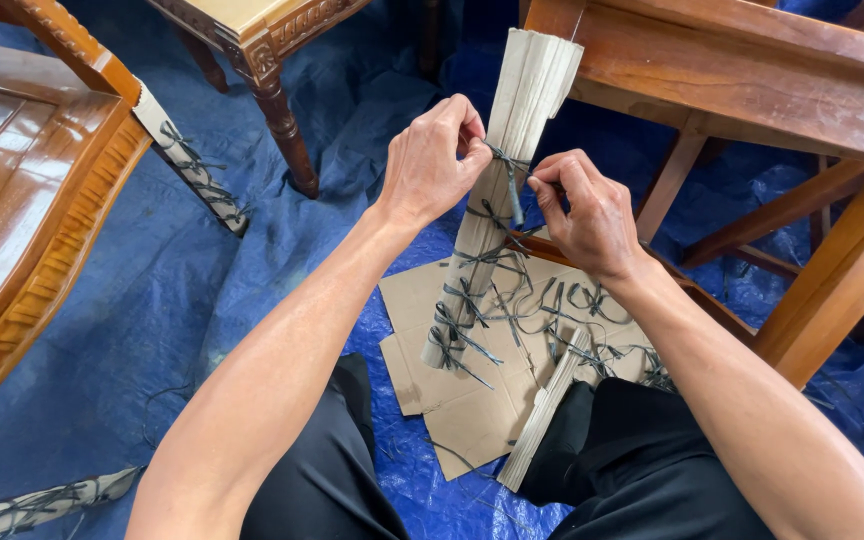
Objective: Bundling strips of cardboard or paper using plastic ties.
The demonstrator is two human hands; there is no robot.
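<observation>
Item: tall pale corrugated-cardboard wrapping [497, 200], bound round a furniture leg; judged light and stiff along its flutes but easily creased, so best steadied round its girth at a tie, not by the frayed top edge; dark thin plastic strap [508, 180], judged limp and slippery, best pinched near the knot. Appearance: beige, ribbed, cinched by several dark knotted ties down its length. Location: upright over the flat brown cardboard sheet [457, 400], near that sheet's far edge, on the blue tarpaulin [152, 300]. Left hand [432, 165]: closed, pinching the strap against the wrapping; right hand [587, 210]: closed, fingertips pinching the strap's other end.
</observation>
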